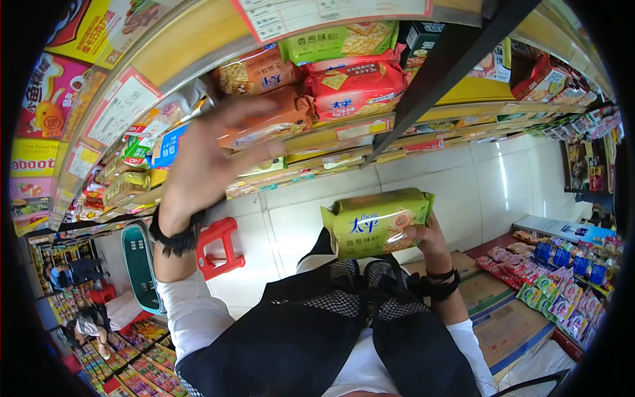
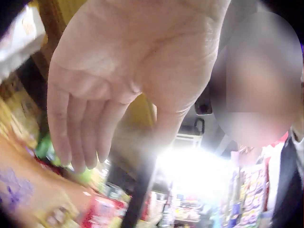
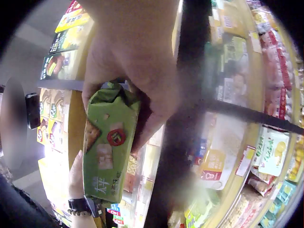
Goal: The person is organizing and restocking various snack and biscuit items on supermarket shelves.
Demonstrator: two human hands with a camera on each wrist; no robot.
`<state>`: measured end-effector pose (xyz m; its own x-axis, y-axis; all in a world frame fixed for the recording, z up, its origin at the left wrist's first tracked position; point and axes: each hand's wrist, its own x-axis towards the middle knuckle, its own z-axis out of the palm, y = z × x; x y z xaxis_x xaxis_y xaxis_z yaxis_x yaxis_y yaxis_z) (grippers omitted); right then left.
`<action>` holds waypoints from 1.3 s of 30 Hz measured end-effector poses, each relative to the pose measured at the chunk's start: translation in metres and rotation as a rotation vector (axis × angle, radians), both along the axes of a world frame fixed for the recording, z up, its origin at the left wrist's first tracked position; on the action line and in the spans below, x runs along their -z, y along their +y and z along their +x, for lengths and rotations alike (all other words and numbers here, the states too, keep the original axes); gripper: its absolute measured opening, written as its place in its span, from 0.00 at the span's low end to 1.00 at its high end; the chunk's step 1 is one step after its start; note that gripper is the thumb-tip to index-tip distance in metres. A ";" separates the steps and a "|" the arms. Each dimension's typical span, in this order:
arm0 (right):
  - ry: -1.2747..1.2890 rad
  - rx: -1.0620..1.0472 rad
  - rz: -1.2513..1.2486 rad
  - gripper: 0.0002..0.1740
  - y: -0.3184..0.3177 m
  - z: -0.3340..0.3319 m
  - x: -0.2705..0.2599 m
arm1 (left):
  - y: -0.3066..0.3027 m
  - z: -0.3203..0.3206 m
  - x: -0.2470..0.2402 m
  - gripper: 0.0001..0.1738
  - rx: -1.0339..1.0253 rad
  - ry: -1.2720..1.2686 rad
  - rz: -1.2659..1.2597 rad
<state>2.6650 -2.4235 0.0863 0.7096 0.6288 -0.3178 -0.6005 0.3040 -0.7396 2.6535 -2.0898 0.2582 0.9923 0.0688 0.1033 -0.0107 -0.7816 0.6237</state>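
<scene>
In the head view my right hand (image 1: 428, 237) grips one end of a green pack of crackers (image 1: 360, 228), held level before my chest. The right wrist view shows the same pack (image 3: 109, 147) end on, with my thumb and fingers round its crimped end. My left hand (image 1: 208, 155), blurred, is raised at the shelf in front of an orange cracker pack (image 1: 271, 119). Its palm (image 2: 137, 52) and fairly straight fingers hold nothing in the left wrist view. Beside the orange pack lie red cracker packs (image 1: 357, 86), with another green pack (image 1: 340, 41) behind them.
A dark shelf upright (image 1: 440, 79) divides the shelf bays. On the tiled floor (image 1: 436, 175) stand a red stool (image 1: 221, 248) and a green basket (image 1: 141, 268). Snack displays (image 1: 562, 284) fill the right side. Another person (image 1: 92, 324) is at the lower left.
</scene>
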 end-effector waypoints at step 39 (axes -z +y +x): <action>-0.175 -0.253 0.007 0.14 0.002 0.022 -0.019 | -0.026 0.076 -0.007 0.37 -0.015 0.051 -0.109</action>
<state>2.6868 -2.4215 0.1055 0.5738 0.7943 -0.1996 -0.5213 0.1662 -0.8370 2.7296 -2.1158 0.2648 0.9948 0.0916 0.0436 0.0344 -0.7088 0.7045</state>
